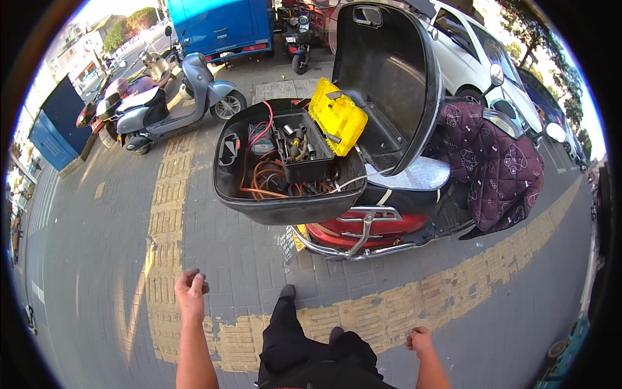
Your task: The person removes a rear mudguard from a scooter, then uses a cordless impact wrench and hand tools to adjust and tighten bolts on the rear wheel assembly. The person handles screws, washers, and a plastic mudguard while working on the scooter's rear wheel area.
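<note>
My left hand [191, 290] hangs over the paving at the lower left, fingers curled together. Dark spots show at its fingertips, but whether it holds anything is hidden. On the lower right my right hand [419, 339] is also curled closed, away from every object; its inside cannot be seen. Ahead of me is a black top box [291, 211] on a red scooter [382, 226], its lid [389, 78] raised. Inside lie a black tool case [310, 172] with sockets, its yellow lid [338, 117] tilted up, orange cable [258, 188] and a pink cord [268, 121].
A purple quilted cover [512, 172] drapes the scooter's front, and a silver pad [414, 176] covers its seat. Behind stand a grey-blue scooter [172, 107], a blue truck [220, 26] and a white car [479, 55]. Yellow tactile paving [389, 305] crosses near my feet.
</note>
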Demonstrator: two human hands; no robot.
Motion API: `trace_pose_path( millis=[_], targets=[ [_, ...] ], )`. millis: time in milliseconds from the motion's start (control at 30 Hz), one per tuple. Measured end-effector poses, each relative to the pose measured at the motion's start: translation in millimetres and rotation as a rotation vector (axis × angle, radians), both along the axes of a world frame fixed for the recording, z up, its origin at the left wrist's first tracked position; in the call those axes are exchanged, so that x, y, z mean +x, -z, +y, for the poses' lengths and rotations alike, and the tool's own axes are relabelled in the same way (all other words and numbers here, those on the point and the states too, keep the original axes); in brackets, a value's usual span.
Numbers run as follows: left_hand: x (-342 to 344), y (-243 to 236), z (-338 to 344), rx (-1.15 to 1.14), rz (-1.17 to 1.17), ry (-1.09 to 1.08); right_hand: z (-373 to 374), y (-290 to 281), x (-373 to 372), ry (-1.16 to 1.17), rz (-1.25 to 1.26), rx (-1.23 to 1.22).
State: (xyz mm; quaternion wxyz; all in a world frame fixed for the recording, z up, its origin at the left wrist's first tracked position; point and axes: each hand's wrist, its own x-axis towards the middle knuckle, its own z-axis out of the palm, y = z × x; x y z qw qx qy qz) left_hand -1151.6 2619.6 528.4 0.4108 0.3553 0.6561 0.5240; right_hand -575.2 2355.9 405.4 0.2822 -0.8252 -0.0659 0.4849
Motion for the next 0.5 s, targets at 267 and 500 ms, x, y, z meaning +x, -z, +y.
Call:
trace_pose_path(
  millis=[267,500],
  targets=[
    [12,-58,198,0.246,0.093,0.283,-52,-18,-131,0.345,0.176,-0.329],
    [40,-71,259,0.374,0.06,0.473,10,-29,-191,0.118,0.199,-0.127]
  ],
)
